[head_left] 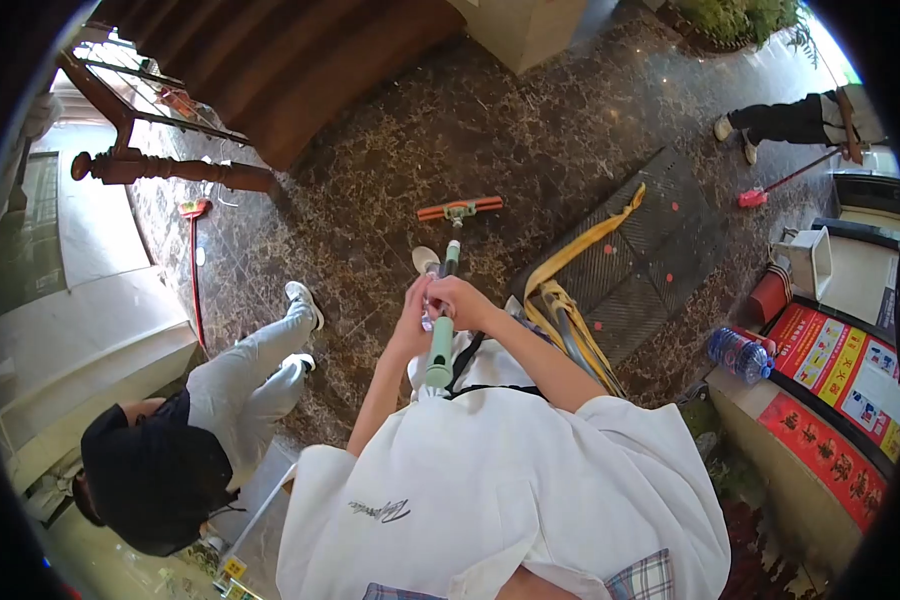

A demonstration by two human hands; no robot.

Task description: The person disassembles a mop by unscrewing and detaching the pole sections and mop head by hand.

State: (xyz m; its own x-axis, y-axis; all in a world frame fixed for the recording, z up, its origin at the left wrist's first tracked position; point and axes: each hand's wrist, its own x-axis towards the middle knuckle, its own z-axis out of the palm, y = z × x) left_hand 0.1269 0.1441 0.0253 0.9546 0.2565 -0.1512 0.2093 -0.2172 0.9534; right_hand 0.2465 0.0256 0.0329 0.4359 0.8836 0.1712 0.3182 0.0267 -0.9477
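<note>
A mop with a pale green handle point(442, 345) runs from near my waist out to a flat orange head point(460, 208) on the dark marble floor. My right hand point(460, 302) is closed around the handle. Beside it, my left hand point(408, 318) is closed at the same stretch of handle, with clear plastic showing between the two hands; what this plastic is, I cannot make out. A pale rounded piece point(425, 258) shows just beyond my fingers. Part of each hand's grip is hidden by the other.
A black ramp mat point(660, 250) with a yellow strap point(590, 238) lies to the right. A person point(160, 470) bends at the left near a red broom point(194, 260); another person point(800, 120) holds a red-headed tool point(753, 198). A water jug point(740, 355) lies on the right ledge.
</note>
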